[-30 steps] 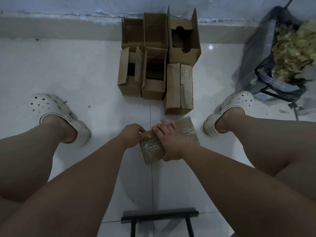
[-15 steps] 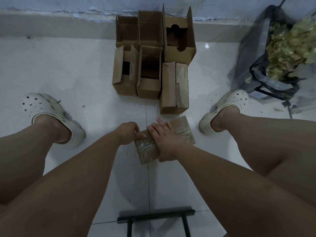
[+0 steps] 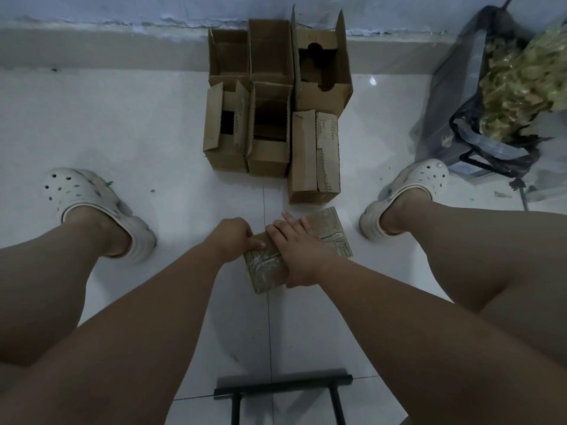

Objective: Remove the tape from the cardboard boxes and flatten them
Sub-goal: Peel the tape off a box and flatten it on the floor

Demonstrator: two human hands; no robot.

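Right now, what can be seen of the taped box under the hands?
The taped box is brown cardboard, closed and wrapped in wrinkled glossy tape. It lies flat and askew on the white tiled floor. The right hand lies flat across its top; the left hand grips its left edge, thumb on top.

This is a bare indoor corner used for sorting packaging, whether in a home or a storeroom cannot be told. A cluster of cardboard boxes (image 3: 270, 96) stands on a glossy white tiled floor (image 3: 122, 133), backed against a grey skirting (image 3: 92, 47) under a wall (image 3: 122, 7) with flaking pale paint. Right of the boxes slumps a black bag (image 3: 503, 157) stuffed with crumpled yellowish waste. On their near side are white clogs (image 3: 82, 194) and a black metal frame (image 3: 282, 384).
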